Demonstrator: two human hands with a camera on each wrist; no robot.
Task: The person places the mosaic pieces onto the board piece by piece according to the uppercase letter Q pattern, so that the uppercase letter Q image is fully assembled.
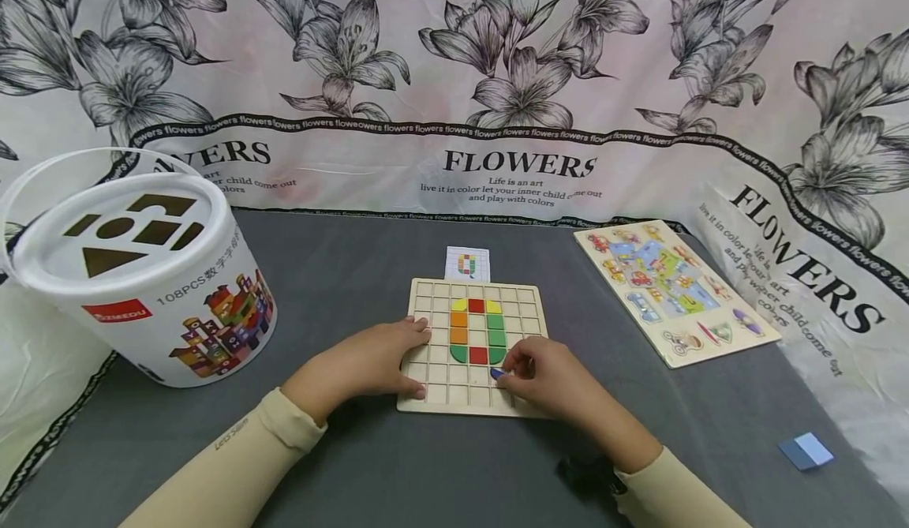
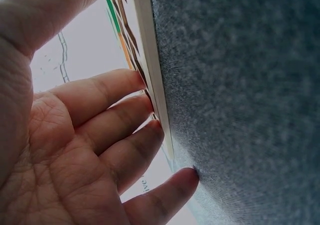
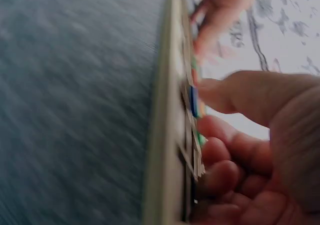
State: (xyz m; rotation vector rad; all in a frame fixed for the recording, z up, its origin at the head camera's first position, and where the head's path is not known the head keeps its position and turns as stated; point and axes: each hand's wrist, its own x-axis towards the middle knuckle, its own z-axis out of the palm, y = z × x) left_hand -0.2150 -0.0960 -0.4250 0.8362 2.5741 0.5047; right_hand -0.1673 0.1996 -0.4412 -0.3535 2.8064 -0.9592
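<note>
A square wooden grid board [image 1: 433,390] lies on the table, with yellow, red, orange and green pieces [image 1: 495,321] set in a ring on it. My left hand [image 1: 379,357] rests at the board's left edge, thumb and fingers spread; in the left wrist view its nearly straight fingertips [image 2: 142,102] touch the edge. Thumb and fingers of my right hand [image 1: 543,374] pinch a small blue block [image 1: 497,372] just below the ring's lower right corner. The right wrist view shows this blue block [image 3: 193,101] under the thumb, close against the board.
Behind the board lies a small card [image 1: 454,264] with a coloured Q-like pattern. A white lidded bucket [image 1: 199,244] with shaped holes stands at left. At right are a picture puzzle board [image 1: 625,291] and a blue card-like piece [image 1: 805,452]. Flower-printed cloth [image 1: 355,173] hangs behind.
</note>
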